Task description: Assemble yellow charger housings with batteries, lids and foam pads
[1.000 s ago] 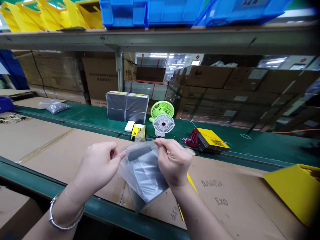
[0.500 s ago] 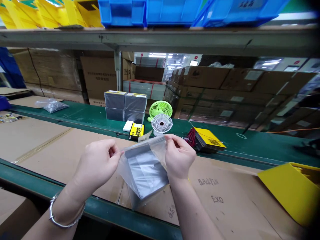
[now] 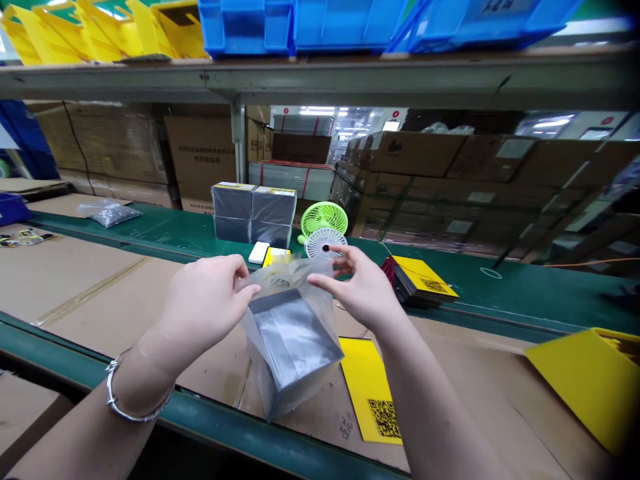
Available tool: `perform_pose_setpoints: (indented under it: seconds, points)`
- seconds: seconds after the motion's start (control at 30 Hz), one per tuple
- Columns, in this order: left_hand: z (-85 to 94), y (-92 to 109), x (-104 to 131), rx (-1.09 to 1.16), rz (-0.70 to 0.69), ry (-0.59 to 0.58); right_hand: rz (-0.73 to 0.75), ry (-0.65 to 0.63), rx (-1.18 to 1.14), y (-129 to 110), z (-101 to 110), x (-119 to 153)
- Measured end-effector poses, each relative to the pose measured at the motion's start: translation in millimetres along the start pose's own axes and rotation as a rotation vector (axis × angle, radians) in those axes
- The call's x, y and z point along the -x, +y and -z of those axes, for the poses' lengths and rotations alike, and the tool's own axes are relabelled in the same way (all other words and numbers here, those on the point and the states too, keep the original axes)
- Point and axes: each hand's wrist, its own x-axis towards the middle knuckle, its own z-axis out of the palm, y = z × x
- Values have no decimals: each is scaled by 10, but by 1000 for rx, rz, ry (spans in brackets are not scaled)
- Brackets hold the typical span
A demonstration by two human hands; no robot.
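A clear plastic bag (image 3: 320, 303) with a grey wrapped box (image 3: 295, 340) inside stands tilted over the cardboard-covered bench. At the bag's upper left edge is my left hand (image 3: 213, 300), its thumb and fingers closed on the plastic. My right hand (image 3: 357, 287) is at the upper right edge, fingers spread and thumb apart, touching or just beside the film. Under my right forearm lies a yellow card (image 3: 373, 390) with a QR code.
Behind the bag are stacked grey boxes (image 3: 253, 213), a green and white fan (image 3: 325, 223) and a white object (image 3: 259, 253). A stack of yellow cards (image 3: 425, 277) and a yellow bin (image 3: 590, 387) are at right. Blue bins (image 3: 345, 27) line the shelf above.
My right hand has opened from its pinch on the bag's edge. The bag's mouth stands wider, and the yellow card beneath my right forearm has come into view.
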Motion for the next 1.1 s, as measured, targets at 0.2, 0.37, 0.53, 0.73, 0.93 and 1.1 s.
perform_pose_setpoints:
  seconds: [0.2, 0.37, 0.53, 0.73, 0.93, 1.1]
  points:
    - [-46, 81, -113, -86, -90, -4, 109, -60, 152, 2, -168, -108]
    - [-57, 62, -190, -104, -87, 19, 147, -85, 239, 18, -242, -187]
    - [-58, 29, -204, -112, -81, 22, 183, 46, 344, -13, -319, -95]
    - [-51, 14, -239, -68, -67, 22, 231, -11, 248, 9, -201, -137]
    - [-3, 48, -378, 227, -197, -62, 251, -162, -41, -113, -65, -279]
    - [-22, 35, -523, 397, -290, -113, 290, -196, -64, -201, -129, -335]
